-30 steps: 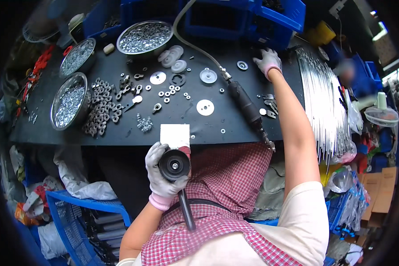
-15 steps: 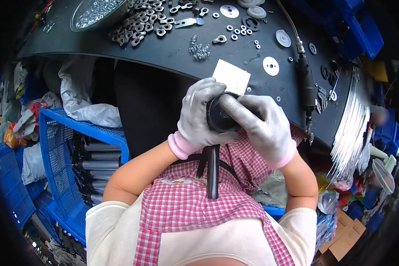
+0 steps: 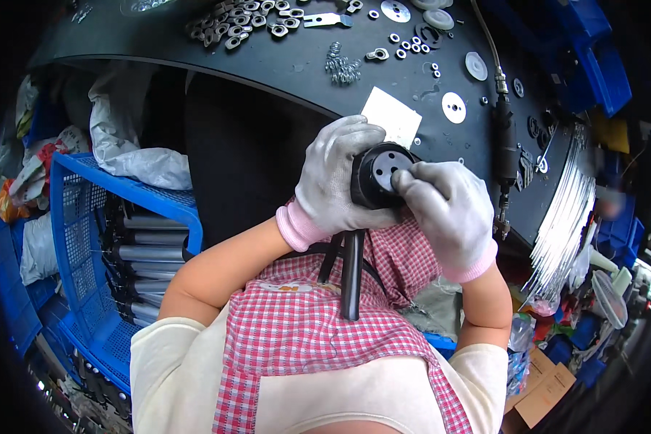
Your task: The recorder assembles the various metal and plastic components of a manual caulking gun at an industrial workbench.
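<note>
My left hand, in a grey-white work glove with a pink cuff, wraps round a black round housing from its left side. The housing's flat face is tilted up toward me and has several small holes. Below it a black tube points down over my checked apron; whether the two are joined is hidden. My right hand, gloved the same way, has its thumb and fingers pinched together at the right edge of that face. What lies between those fingertips, if anything, is too small to make out.
On the dark bench beyond my hands are a white square pad, springs, metal lugs and a white disc. A black air tool hangs at the right, beside thin metal rods. A blue crate stands left.
My right fingers, which lay across the housing's face, have drawn back to its right edge and pinched together. The holes in the face now show. The whole view has shifted slightly.
</note>
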{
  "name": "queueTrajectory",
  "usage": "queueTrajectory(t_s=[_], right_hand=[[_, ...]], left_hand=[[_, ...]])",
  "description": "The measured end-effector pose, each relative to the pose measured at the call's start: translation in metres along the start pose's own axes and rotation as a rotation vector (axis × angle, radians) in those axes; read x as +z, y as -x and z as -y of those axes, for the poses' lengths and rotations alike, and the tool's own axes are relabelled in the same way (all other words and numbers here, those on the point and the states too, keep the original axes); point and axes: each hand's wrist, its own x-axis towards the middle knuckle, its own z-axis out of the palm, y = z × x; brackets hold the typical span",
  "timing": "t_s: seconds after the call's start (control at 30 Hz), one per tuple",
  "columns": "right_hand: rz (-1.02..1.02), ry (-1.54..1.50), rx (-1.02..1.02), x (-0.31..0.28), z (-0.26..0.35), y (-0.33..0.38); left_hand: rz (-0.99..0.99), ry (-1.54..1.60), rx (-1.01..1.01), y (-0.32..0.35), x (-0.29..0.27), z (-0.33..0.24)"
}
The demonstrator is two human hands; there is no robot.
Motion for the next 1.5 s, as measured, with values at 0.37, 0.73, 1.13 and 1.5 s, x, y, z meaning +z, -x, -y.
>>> queueTrajectory(t_s=[0.37,0.73,1.13,1.5], right_hand=[[-0.14,-0.094,0.072,0.021,0.002,0.024],[-0.127,-0.313,0.071,0.026,-0.016,0.029],[-0.153,-0.226,0.29,0.032,0.022,0.041],[-0.21,-0.386,0.291,0.035,0.012,0.035]], left_hand=[[0.001,0.017,-0.027,0.004,0.002,0.0],[0.075,0.041,-0.036,0.002,-0.002,0.001],[0.125,0.039,-0.107,0.011,-0.007,0.003],[0.147,0.043,-0.141,0.002,-0.008,-0.003]])
